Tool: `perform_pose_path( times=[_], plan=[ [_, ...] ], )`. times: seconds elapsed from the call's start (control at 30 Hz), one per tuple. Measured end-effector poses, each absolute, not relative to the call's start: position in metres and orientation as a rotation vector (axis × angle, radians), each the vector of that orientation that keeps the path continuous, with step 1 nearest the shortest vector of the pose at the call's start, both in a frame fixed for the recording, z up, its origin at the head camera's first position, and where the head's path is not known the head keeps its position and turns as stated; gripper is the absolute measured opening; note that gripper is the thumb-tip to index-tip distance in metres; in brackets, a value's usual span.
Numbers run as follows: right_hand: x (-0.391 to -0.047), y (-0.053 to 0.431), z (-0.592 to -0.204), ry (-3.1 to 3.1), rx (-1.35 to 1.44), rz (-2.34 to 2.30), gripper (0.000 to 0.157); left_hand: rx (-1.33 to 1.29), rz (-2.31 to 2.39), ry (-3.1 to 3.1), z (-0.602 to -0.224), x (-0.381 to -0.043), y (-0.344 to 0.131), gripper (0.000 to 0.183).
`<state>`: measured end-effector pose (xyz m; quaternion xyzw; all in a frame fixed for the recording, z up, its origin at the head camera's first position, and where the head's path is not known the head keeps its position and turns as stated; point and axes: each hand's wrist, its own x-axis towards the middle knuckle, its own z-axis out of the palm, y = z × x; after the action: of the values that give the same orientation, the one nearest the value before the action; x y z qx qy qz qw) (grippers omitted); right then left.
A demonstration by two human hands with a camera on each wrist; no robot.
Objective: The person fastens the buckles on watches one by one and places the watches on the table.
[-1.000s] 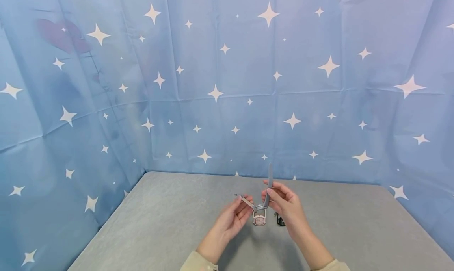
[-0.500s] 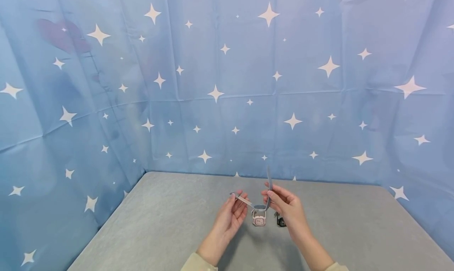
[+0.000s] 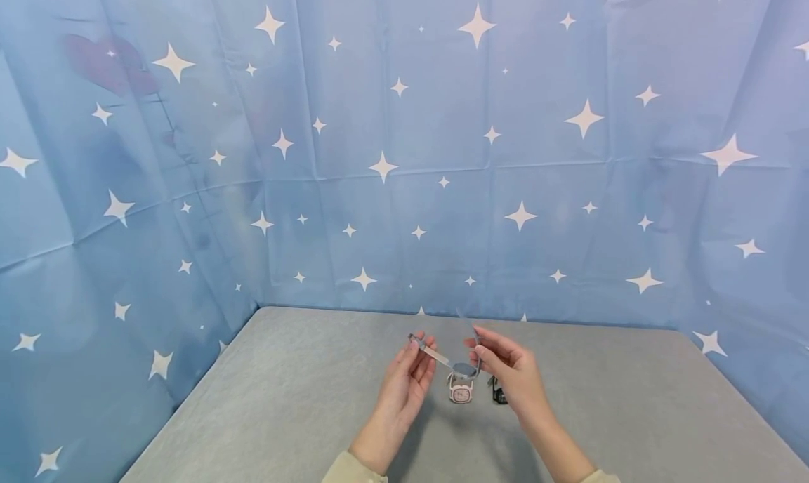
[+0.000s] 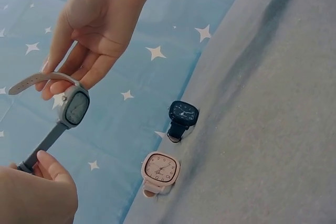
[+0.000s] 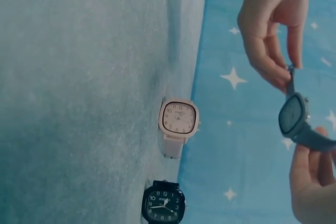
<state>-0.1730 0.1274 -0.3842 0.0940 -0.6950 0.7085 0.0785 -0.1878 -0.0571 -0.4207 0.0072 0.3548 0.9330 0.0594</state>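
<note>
A grey wristwatch (image 3: 464, 371) hangs unfastened between both hands, above the table. My left hand (image 3: 402, 392) pinches the buckle end of its strap between thumb and fingers. The other strap half, the one with holes, is pinched near the case by my right hand (image 3: 517, 371); its free tip sticks out past the fingers. In the left wrist view the watch's squarish case (image 4: 77, 107) is turned partly sideways. A pink watch (image 5: 179, 117) and a black watch (image 5: 164, 203) stand on the table below the hands, straps closed into loops, dials showing.
The grey table (image 3: 303, 399) runs back to a blue star-patterned curtain (image 3: 442, 118), which also hangs along the left and right sides. Both hands cast soft shadows on the tabletop.
My left hand has shifted slightly left and up with the buckle end. The grey watch's case has tilted, and the free strap tip has swung left and lower. The pink and black watches have stayed put.
</note>
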Motion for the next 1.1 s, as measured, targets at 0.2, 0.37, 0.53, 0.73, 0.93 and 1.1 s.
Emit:
perform_pose_path(
  times=[0.2, 0.37, 0.53, 0.73, 0.93, 1.1],
  plan=[
    [-0.171, 0.127, -0.384, -2.177, 0.377, 2.008, 0.037, 0.036, 2.811, 1.116, -0.418, -0.189, -0.059, 0.028],
    [-0.171, 0.129, -0.383, -2.268, 0.463, 1.959, 0.037, 0.064, 2.784, 1.169, -0.414, -0.189, -0.060, 0.031],
    [-0.172, 0.131, -0.383, -2.327, 0.484, 1.921, 0.038, 0.079, 2.759, 1.211, -0.411, -0.188, -0.061, 0.034],
    [-0.172, 0.133, -0.385, -2.393, 0.500, 1.844, 0.036, 0.081, 2.733, 1.265, -0.409, -0.187, -0.062, 0.035],
    [-0.172, 0.134, -0.384, -2.413, 0.564, 1.768, 0.036, 0.109, 2.698, 1.323, -0.409, -0.188, -0.063, 0.037],
    [-0.173, 0.135, -0.385, -2.419, 0.610, 1.747, 0.036, 0.161, 2.682, 1.384, -0.409, -0.187, -0.063, 0.036]
  ],
)
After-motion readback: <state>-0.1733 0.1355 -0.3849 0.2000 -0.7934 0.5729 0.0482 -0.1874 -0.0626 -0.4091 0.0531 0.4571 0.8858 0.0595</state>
